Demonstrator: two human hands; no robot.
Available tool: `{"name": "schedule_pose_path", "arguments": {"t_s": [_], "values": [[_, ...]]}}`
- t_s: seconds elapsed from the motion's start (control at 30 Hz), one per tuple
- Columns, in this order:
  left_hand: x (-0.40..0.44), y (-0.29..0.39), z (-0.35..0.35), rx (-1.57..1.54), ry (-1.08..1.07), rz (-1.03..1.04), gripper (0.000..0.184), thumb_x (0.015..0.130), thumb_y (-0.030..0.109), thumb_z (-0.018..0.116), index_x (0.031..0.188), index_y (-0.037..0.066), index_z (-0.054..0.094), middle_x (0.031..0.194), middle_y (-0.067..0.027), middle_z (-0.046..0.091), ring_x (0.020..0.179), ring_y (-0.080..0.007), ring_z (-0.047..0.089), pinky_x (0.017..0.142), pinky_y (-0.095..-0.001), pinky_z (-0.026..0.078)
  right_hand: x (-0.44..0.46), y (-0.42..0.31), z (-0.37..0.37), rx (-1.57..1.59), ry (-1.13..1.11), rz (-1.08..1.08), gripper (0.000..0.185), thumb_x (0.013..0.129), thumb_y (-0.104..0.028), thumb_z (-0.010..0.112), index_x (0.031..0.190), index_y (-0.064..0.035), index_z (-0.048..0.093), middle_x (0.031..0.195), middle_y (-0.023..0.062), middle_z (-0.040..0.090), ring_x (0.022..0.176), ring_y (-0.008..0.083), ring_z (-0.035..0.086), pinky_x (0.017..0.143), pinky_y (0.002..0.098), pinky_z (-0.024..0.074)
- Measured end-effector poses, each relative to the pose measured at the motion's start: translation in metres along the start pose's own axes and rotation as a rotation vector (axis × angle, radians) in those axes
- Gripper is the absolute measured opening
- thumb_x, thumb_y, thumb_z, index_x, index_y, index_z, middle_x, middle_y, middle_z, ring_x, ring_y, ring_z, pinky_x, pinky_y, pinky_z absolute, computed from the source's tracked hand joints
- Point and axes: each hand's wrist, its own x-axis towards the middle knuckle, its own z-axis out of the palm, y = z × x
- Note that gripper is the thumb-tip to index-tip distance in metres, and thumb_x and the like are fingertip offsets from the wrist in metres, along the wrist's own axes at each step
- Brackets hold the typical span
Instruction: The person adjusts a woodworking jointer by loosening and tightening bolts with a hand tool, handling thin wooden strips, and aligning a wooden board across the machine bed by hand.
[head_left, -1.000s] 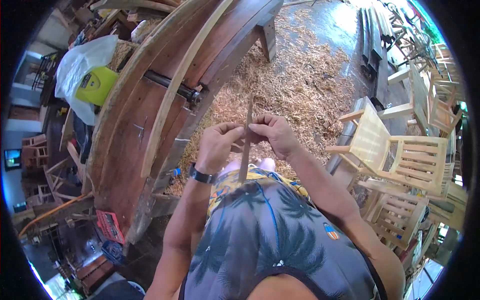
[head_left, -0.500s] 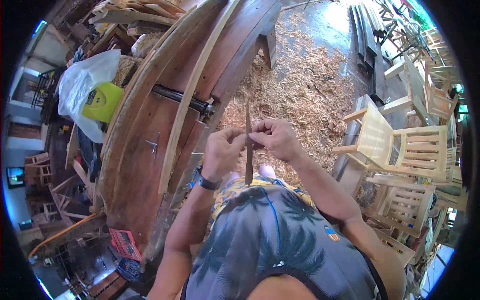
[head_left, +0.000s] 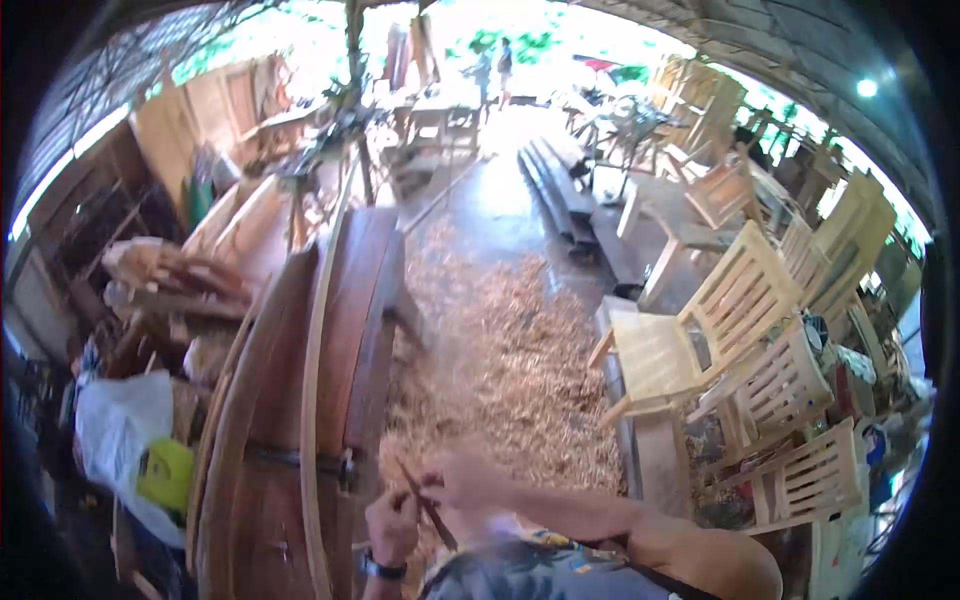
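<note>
A thin, dark strip of wood point(head_left: 437, 522) with a tapered tip is between my hands, tilted, in front of my body at the bottom of the view. My left hand point(head_left: 392, 527), with a watch on the wrist, is closed with its fingertips at the strip's left side. From the right, my right hand point(head_left: 468, 487) pinches the strip near its upper part; this hand is smeared by motion. Just left of my hands lies the workbench point(head_left: 262, 535) of reddish-brown boards, with a long pale wooden batten point(head_left: 316, 400) along it.
Wood shavings point(head_left: 500, 370) cover the floor ahead. Pale wooden chairs point(head_left: 655, 345) stand on the right, near dark planks point(head_left: 555, 200). A plastic bag point(head_left: 120, 420) and a yellow-green object point(head_left: 166, 474) sit left of the bench. Two people point(head_left: 504, 70) are far off.
My view has tilted up from my hands to the workshop ahead. My hands and the strip now appear lower in the picture, and the strip leans instead of standing straight.
</note>
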Motion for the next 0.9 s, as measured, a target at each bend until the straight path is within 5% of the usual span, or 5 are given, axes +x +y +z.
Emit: {"name": "schedule_pose_path", "arguments": {"t_s": [0.23,0.67,0.8,0.83,0.9], "values": [[0.004,-0.002,0.012,-0.018,-0.049,0.024,0.014,0.09,0.005,0.066,0.088,-0.008,0.069,0.072,-0.0091,0.07,0.065,-0.0114,0.064,0.058,-0.0277,0.052,-0.011,0.007,-0.003,-0.057,0.085,-0.123,0.029,0.091,-0.033,0.062,0.106,-0.0093,0.068,0.093,0.0152,0.068,0.088,0.0338,0.066,0.077,0.0452,0.0508],[0.002,0.004,0.022,0.128,0.117,-0.006,0.017,0.084,0.013,0.071,0.085,-0.004,0.071,0.071,-0.0097,0.07,0.066,-0.0107,0.063,0.06,-0.0301,0.051,0.025,0.049,0.037,-0.155,0.263,-0.264,0.019,0.082,-0.023,0.061,0.089,-0.0058,0.066,0.079,0.0188,0.066,0.076,0.0387,0.065,0.066,0.0475,0.0502],[-0.003,0.004,0.023,0.126,0.179,0.024,0.016,0.081,0.012,0.071,0.085,-0.003,0.071,0.07,-0.0133,0.069,0.064,-0.0145,0.065,0.061,-0.0324,0.052,0.02,0.044,0.047,-0.111,0.381,-0.23,0.024,0.086,-0.028,0.06,0.091,-0.0048,0.067,0.077,0.0218,0.066,0.073,0.0416,0.065,0.066,0.0508,0.049],[-0.005,0.004,0.022,0.138,0.201,0.028,0.022,0.08,0.024,0.073,0.087,0.003,0.074,0.074,-0.0178,0.07,0.069,-0.0321,0.071,0.064,-0.0406,0.054,0.02,0.041,0.045,-0.086,0.402,-0.271,0.025,0.087,-0.028,0.06,0.09,-0.004,0.067,0.077,0.0225,0.065,0.073,0.0421,0.064,0.066,0.0512,0.049],[-0.003,-0.005,0.025,0.196,0.291,0.164,0.02,0.081,0.023,0.073,0.086,0.003,0.074,0.075,-0.0208,0.068,0.071,-0.0363,0.07,0.064,-0.0422,0.054,0.019,0.037,0.045,-0.02,0.415,-0.323,0.027,0.088,-0.028,0.059,0.09,-0.0024,0.067,0.076,0.0239,0.064,0.073,0.0432,0.064,0.066,0.052,0.0489]]}}
